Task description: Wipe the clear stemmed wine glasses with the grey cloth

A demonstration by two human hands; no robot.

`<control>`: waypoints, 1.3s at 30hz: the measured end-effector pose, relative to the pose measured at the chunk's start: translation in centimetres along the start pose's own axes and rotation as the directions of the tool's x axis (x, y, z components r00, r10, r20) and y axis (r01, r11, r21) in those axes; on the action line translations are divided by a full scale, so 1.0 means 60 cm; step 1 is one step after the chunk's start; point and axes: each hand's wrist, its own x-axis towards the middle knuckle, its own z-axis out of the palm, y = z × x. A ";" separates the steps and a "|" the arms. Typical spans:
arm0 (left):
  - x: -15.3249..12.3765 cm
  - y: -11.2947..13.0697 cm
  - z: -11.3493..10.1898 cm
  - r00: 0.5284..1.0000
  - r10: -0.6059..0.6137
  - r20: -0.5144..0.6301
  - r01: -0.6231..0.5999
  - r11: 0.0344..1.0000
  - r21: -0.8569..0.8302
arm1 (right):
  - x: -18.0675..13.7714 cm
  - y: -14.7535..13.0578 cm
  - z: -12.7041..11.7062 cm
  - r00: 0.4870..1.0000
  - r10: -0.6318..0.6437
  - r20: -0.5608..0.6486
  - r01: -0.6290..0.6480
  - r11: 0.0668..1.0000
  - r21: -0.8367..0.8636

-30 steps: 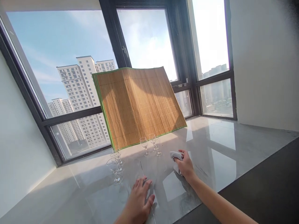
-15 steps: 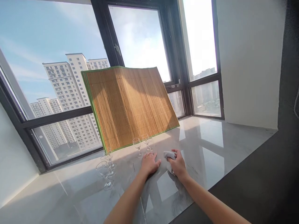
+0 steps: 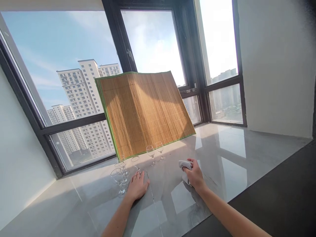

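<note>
My left hand [image 3: 138,187] rests low on the glossy stone sill [image 3: 170,210], its fingers closed around the lower part of a small stemmed glass [image 3: 135,160]; the base is hidden behind the fingers. Just left of it stand more stemmed glasses, a front one [image 3: 117,177] and others behind it. Two further stemmed glasses, one [image 3: 150,152] beside another [image 3: 160,148], stand upright ahead, near the mat. On the right, my right hand [image 3: 196,177] grips a crumpled grey-white cloth [image 3: 185,165] against the sill.
A bamboo mat [image 3: 148,112] with green edging leans against the dark window frame [image 3: 118,36] at the back. A white wall [image 3: 274,72] borders the sill on the right, another [image 3: 22,144] on the left. The sill's dark front edge [image 3: 222,207] runs diagonally at lower right.
My left hand has moved left with a stemmed glass, from near the pair by the mat towards the left group. My right hand still holds the cloth. The view has shifted slightly.
</note>
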 end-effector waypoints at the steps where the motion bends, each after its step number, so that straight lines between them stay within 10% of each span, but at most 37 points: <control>1: 0.017 -0.005 0.001 0.999 -0.048 -0.021 0.048 0.999 0.012 | 0.000 0.001 0.000 1.000 -0.001 0.002 0.001 1.000 -0.007; 9: 0.076 -0.016 0.007 0.977 -0.202 -0.071 0.201 0.979 -0.020 | -0.002 -0.007 -0.003 1.000 0.024 0.015 -0.024 1.000 -0.015; 17: 0.025 0.012 0.037 0.946 -0.242 -0.217 0.242 0.970 -0.026 | -0.005 -0.014 -0.001 1.000 0.024 0.008 -0.024 1.000 -0.014; 26: 0.046 0.103 0.009 0.967 0.183 -0.178 -0.211 0.966 -0.152 | -0.003 -0.007 0.001 1.000 0.004 0.002 -0.004 1.000 -0.010; 33: 0.120 0.133 0.006 0.994 0.080 -0.071 -0.087 0.990 -0.111 | 0.000 -0.002 0.001 1.000 -0.008 0.004 0.008 1.000 -0.003; 39: 0.095 0.141 -0.005 0.994 0.088 -0.071 -0.095 0.991 -0.099 | 0.000 0.003 -0.001 0.999 -0.005 0.042 0.006 1.000 -0.018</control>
